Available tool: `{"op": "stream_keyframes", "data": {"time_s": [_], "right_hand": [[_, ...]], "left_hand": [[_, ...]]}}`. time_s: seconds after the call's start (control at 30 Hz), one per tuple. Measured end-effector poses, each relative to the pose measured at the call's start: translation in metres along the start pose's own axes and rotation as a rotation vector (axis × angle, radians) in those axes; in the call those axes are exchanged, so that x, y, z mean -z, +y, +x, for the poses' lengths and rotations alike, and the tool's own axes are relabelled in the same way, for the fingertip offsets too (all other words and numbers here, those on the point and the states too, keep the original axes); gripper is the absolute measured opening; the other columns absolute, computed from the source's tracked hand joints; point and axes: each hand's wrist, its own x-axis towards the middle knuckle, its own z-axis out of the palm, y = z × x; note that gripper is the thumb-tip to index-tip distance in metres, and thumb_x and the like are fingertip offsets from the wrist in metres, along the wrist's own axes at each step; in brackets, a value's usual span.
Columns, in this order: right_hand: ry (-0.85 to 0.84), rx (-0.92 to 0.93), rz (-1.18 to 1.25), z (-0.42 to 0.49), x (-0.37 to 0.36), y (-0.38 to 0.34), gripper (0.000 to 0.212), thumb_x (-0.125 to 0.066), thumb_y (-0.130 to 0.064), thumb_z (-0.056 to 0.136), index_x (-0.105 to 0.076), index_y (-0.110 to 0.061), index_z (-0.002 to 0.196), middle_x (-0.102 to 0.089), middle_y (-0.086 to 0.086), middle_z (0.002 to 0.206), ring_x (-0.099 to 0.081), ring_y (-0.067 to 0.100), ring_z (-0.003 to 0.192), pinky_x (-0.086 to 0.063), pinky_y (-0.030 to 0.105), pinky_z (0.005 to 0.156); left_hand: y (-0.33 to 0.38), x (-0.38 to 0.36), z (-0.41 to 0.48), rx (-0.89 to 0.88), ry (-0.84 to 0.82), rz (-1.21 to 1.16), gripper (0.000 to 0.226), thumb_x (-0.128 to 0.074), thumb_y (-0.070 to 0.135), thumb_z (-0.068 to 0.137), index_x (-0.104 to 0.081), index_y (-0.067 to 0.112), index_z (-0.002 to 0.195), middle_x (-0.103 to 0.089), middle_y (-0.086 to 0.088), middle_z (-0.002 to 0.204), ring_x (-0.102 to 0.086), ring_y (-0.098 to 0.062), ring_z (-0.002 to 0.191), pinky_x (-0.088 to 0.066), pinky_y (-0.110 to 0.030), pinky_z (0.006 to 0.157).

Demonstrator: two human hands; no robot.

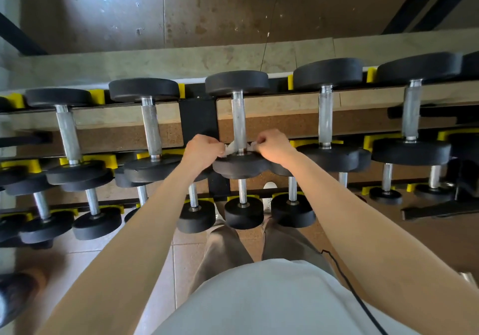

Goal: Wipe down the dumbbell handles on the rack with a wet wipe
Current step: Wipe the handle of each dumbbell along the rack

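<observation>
Head camera looks steeply down over a two-tier rack point(198, 116) of black-headed dumbbells, with the person's two bare forearms reaching in from below. At the far left, low in the frame, a dark shoe point(15, 295) rests on the tiled floor point(186, 257). Above it, on the upper tier, the first dumbbell point(68, 132) and the second dumbbell point(151, 127) lie across the rails with their knurled metal handles bare and their heads seated by yellow cradles point(97, 96). Smaller dumbbells point(97, 222) sit on the lower tier beneath them.

Next comes the left hand point(203, 149), its fingers curled and pinching one end of the white wet wipe point(229, 151). The wet wipe lies against the handle point(239, 122) of the centre dumbbell point(237, 83), at the handle's near end just above the near head, and shows on both sides of the metal. Only small bits of it are visible between the hands; fingers and handle hide the rest. On the other side of that handle the right hand point(272, 146) is curled too, pinching the other end, so the hands sit close beside the handle, one on each side.

Further right, the fourth dumbbell point(325, 116) and the fifth dumbbell point(410, 111) lie on the same tier with their handles uncovered. Low at the right a thin black cable point(347, 282) runs across the person's pale shirt point(259, 303).
</observation>
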Motion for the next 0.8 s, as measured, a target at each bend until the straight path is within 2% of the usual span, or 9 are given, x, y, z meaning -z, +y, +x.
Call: {"op": "stream_keyframes", "data": {"time_s": [0.1, 0.17, 0.3, 0.37, 0.43, 0.5, 0.6, 0.7, 0.8], "right_hand": [[-0.021, 0.013, -0.014, 0.000, -0.002, 0.000, 0.018, -0.058, -0.027, 0.098, -0.068, -0.016, 0.108, -0.066, 0.005, 0.106, -0.061, 0.021, 0.095, -0.048, 0.031, 0.076], [0.032, -0.017, -0.018, -0.005, 0.006, 0.007, 0.017, -0.057, -0.026, 0.097, -0.068, -0.015, 0.103, -0.066, 0.007, 0.101, -0.061, 0.021, 0.091, -0.048, 0.029, 0.073], [0.153, -0.053, -0.005, -0.017, 0.015, 0.016, 0.019, -0.057, -0.025, 0.094, -0.065, -0.012, 0.082, -0.065, 0.008, 0.084, -0.061, 0.020, 0.079, -0.043, 0.025, 0.061], [0.129, -0.014, -0.017, -0.020, 0.011, 0.011, 0.016, -0.058, -0.024, 0.095, -0.067, -0.014, 0.087, -0.066, 0.005, 0.088, -0.063, 0.019, 0.083, -0.045, 0.025, 0.065], [0.091, 0.048, 0.004, -0.024, 0.004, 0.004, 0.014, -0.057, -0.022, 0.097, -0.071, -0.017, 0.098, -0.069, 0.002, 0.097, -0.065, 0.018, 0.090, -0.047, 0.025, 0.072], [0.116, 0.096, 0.055, -0.032, -0.003, -0.004, 0.019, -0.058, -0.020, 0.098, -0.073, -0.016, 0.108, -0.072, 0.003, 0.107, -0.066, 0.017, 0.095, -0.050, 0.025, 0.079], [0.221, 0.147, 0.234, -0.055, -0.006, -0.014, 0.024, -0.066, -0.019, 0.093, -0.071, -0.014, 0.116, -0.073, 0.002, 0.110, -0.066, 0.014, 0.098, -0.050, 0.024, 0.083], [0.268, 0.121, 0.596, -0.084, 0.005, -0.016, 0.033, -0.070, -0.014, 0.090, -0.064, -0.016, 0.122, -0.070, -0.006, 0.106, -0.065, 0.006, 0.096, -0.054, 0.019, 0.085], [0.199, 0.043, 1.071, -0.109, 0.020, -0.002, 0.038, -0.067, -0.011, 0.092, -0.058, -0.019, 0.128, -0.068, 0.006, 0.114, -0.069, 0.020, 0.104, -0.060, 0.036, 0.088]], "left_hand": [[-0.005, 0.005, -0.005, -0.018, -0.009, -0.030, 0.013, -0.062, 0.023, 0.089, -0.074, 0.018, 0.090, -0.067, -0.002, 0.090, -0.057, -0.012, 0.081, -0.045, -0.025, 0.064], [-0.003, -0.003, -0.006, -0.050, -0.026, -0.041, 0.014, -0.064, 0.024, 0.090, -0.076, 0.019, 0.092, -0.070, 0.000, 0.091, -0.061, -0.013, 0.085, -0.050, -0.027, 0.068], [0.009, -0.017, -0.008, -0.101, -0.013, 0.149, 0.019, -0.062, 0.026, 0.096, -0.077, 0.015, 0.098, -0.073, -0.004, 0.097, -0.063, -0.016, 0.082, -0.056, -0.034, 0.077], [0.010, -0.014, -0.010, -0.114, -0.017, 0.126, 0.018, -0.063, 0.026, 0.095, -0.076, 0.014, 0.099, -0.073, -0.006, 0.099, -0.066, -0.020, 0.087, -0.058, -0.037, 0.081], [0.011, -0.005, -0.016, -0.202, -0.025, 0.080, 0.019, -0.064, 0.025, 0.093, -0.076, 0.014, 0.100, -0.072, -0.004, 0.100, -0.065, -0.021, 0.093, -0.057, -0.039, 0.085], [0.013, 0.003, -0.025, -0.294, -0.050, -0.041, 0.022, -0.061, 0.024, 0.093, -0.076, 0.008, 0.093, -0.070, -0.009, 0.092, -0.062, -0.018, 0.089, -0.051, -0.037, 0.083], [0.026, 0.006, -0.047, -0.373, -0.132, -0.279, 0.025, -0.056, 0.019, 0.097, -0.071, 0.006, 0.082, -0.065, -0.019, 0.086, -0.058, -0.019, 0.080, -0.048, -0.036, 0.081], [0.042, -0.010, -0.057, -0.360, -0.238, -0.553, 0.018, -0.057, 0.014, 0.098, -0.071, 0.016, 0.087, -0.073, -0.014, 0.099, -0.071, -0.026, 0.098, -0.057, -0.042, 0.093], [0.059, -0.024, -0.065, -0.249, -0.310, -0.897, 0.013, -0.057, 0.013, 0.099, -0.069, 0.012, 0.095, -0.074, -0.016, 0.109, -0.071, -0.034, 0.106, -0.057, -0.049, 0.096]]}}
